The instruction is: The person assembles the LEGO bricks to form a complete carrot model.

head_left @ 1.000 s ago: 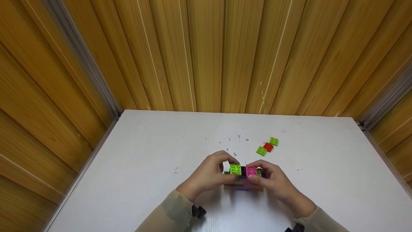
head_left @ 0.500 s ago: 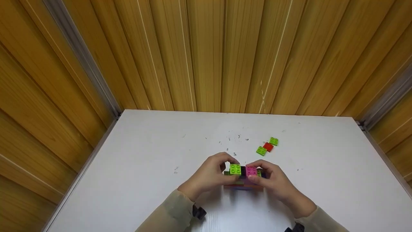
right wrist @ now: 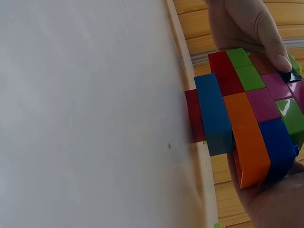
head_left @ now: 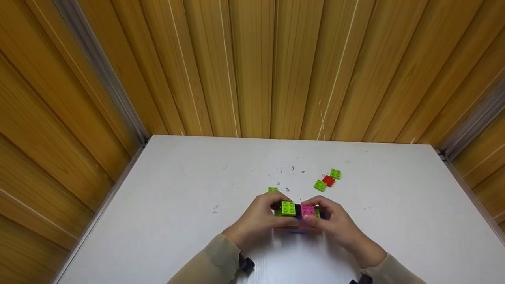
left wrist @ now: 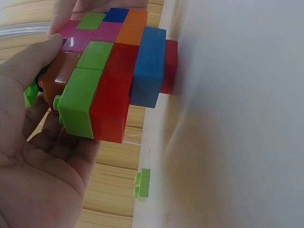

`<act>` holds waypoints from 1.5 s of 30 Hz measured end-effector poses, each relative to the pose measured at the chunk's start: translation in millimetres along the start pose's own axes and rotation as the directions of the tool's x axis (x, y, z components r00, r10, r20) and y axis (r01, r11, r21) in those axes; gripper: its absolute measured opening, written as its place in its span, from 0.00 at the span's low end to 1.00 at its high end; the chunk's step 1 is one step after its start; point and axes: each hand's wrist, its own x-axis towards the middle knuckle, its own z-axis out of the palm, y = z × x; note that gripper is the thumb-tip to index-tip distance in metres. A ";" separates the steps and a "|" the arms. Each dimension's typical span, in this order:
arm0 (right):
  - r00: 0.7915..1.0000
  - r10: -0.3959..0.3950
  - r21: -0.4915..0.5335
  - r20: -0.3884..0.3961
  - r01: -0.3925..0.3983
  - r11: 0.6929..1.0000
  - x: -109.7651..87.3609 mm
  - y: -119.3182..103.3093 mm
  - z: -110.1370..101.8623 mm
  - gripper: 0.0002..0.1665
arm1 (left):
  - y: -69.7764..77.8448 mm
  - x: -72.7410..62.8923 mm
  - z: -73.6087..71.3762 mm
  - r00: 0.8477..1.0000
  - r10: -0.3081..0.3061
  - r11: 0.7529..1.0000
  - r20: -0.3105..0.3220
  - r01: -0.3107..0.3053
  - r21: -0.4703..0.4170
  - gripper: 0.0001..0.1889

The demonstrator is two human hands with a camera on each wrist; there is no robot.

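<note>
A white tabletop (head_left: 169, 197) is spreading across the space, dark scuffs (head_left: 292, 168) speckling its middle. Wood-grain panels (head_left: 254, 67) are walling it in behind and at both sides, grey metal strips (head_left: 103, 69) running up the corners. On the near part of the tabletop, a multicoloured toy-brick structure (left wrist: 111, 90) is standing between two hands. The left hand (head_left: 260, 215) is gripping one end, thumb in front; the right hand (head_left: 337, 221) is gripping the other, its thumb touching a pink brick (head_left: 307, 210). Beyond, two lime-green bricks (head_left: 335, 174) are flanking a red brick (head_left: 328, 181) diagonally; another lime-green brick (head_left: 272, 189) is lying behind the left hand.
</note>
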 end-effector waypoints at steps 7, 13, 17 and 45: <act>1.000 0.000 -0.039 -0.015 -0.001 0.999 -0.9 -1.0 0.6 0.21 | -3.7 -1.3 1.0 1.000 0.004 0.999 0.001 -0.004 -0.032 0.18; 0.997 0.046 -0.041 -0.055 -0.048 0.998 5.1 -1.8 -20.4 0.29 | -2.3 -1.2 2.5 0.999 -0.039 0.996 0.005 0.040 -0.082 0.18; 0.974 0.121 -0.018 -0.193 -0.127 0.992 14.3 -1.9 -43.8 0.28 | -0.2 -1.0 3.6 0.997 -0.074 0.993 0.006 0.074 -0.087 0.18; 0.855 0.444 -0.265 -0.268 -0.509 0.819 90.9 34.1 -127.7 0.32 | -0.8 -1.6 1.6 0.993 -0.094 0.982 0.068 0.104 -0.160 0.17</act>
